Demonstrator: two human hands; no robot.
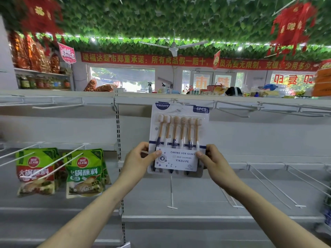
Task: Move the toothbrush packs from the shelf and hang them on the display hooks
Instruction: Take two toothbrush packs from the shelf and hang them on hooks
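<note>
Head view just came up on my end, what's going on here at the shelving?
A person is holding a six-piece toothbrush pack upright in both hands, the left hand and right hand each with a grip on a lower edge. The pack's top sits at a display hook on the upper rail; whether it is threaded on cannot be told. Other white hooks nearby are bare, and green sauce pouches hang to the left.

White shelving [179,197] stands under a leaf-covered ceiling [161,17], windows [123,78] behind.
</note>
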